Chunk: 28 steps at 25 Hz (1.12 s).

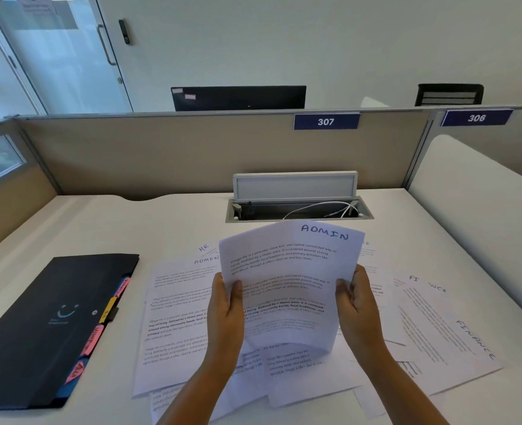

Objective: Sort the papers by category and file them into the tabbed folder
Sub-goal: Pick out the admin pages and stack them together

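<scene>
Both hands grasp one sheet headed ADMIN (287, 283), raised above the bench (69, 228): the left hand (226, 314) pinches its left edge, the right hand (356, 308) its right edge, thumbs on the printed face. The sheet bows toward the camera between them.

Under it lies a loose spread of papers (180, 326); another ADMIN page and an HR page show to the left, FINANCE pages (450, 342) to the right. The folder (48, 326) lies closed at the left of the bench, well apart from the hands, its coloured tabs (92, 340) sticking out of its right edge.

The step in hand looks like reading the heading to class the sheet. To do it well, gather the other ADMIN page with this one, square the edges, then free one hand to open the folder at the matching tab. The tab lettering is too blurred to read, so check it before sliding anything in.
</scene>
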{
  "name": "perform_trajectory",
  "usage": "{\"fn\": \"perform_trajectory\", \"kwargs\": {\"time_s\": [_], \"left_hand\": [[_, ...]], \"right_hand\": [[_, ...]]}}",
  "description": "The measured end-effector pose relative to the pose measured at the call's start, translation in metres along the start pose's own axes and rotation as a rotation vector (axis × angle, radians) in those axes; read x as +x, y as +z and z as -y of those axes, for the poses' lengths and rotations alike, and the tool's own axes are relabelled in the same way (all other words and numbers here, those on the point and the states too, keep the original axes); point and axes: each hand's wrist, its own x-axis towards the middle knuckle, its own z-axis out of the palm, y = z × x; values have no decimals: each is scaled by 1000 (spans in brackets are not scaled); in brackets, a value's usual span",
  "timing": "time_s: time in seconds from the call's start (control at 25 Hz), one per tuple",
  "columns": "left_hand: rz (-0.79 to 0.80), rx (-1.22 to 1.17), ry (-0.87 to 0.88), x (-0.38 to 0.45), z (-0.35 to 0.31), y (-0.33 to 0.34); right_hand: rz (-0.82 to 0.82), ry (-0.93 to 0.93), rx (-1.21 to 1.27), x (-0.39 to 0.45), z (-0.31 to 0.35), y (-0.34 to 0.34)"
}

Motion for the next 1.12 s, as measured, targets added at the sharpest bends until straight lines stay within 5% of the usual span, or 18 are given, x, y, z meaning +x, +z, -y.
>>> {"fn": "perform_trajectory", "kwargs": {"time_s": [0.84, 1.12], "left_hand": [[26, 354, -228, -10, 87, -20], [47, 491, -375, -10, 104, -24]], "right_hand": [[207, 157, -222, -13, -64, -7], [242, 613, 48, -14, -84, -6]]}}
